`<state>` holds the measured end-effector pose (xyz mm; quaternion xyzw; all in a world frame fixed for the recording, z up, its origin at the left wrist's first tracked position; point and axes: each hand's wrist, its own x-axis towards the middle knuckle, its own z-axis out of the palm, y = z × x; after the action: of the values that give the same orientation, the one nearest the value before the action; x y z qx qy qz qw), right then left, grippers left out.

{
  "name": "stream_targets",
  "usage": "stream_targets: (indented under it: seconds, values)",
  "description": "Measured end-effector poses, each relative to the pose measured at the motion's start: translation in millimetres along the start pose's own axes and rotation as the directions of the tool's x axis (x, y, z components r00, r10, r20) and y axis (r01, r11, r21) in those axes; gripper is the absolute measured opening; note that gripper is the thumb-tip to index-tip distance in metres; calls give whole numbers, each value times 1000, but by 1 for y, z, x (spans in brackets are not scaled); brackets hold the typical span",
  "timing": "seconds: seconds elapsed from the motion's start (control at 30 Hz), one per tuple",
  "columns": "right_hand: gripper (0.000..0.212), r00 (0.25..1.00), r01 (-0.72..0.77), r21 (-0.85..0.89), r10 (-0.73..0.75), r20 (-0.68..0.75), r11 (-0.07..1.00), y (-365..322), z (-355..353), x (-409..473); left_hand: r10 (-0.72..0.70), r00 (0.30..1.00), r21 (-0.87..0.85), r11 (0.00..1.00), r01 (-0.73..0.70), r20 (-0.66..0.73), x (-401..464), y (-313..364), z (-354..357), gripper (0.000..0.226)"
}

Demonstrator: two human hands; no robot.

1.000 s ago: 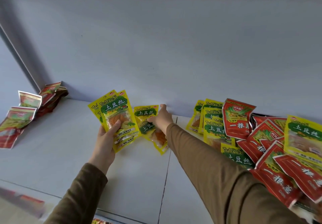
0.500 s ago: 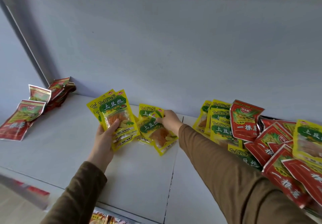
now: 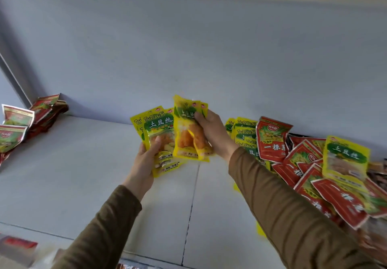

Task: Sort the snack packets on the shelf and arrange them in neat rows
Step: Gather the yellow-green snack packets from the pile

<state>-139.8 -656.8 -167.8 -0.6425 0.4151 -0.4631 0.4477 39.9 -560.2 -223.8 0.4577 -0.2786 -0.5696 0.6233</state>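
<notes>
A few yellow packets (image 3: 189, 130), long axis near upright, are gripped by the right hand (image 3: 211, 130) just at three o'clock of the fanned yellow stack (image 3: 156, 130) gripped by the left hand (image 3: 146, 159).

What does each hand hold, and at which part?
Left hand grips a yellow packet stack at its lower half; right hand grips more yellow packets near their top.

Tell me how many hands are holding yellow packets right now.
2. The left hand grips a stack of yellow packets; the right hand holds a few more beside it, above the shelf.
</notes>
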Motion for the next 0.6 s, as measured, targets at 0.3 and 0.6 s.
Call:
stream_targets:
  seconds: [0.3, 0.6]
  values:
    - [33, 960, 66, -791, -254, -115, 608, 12, -7, -38, -158, 909, 75, 987, 139, 386, -16, -19, 54, 71]
    - [29, 966, -27, -381, -75, -248, 924, 15, -29, -60, -205, 900, 14, 976, 217, 385, -20, -39, 70, 55]
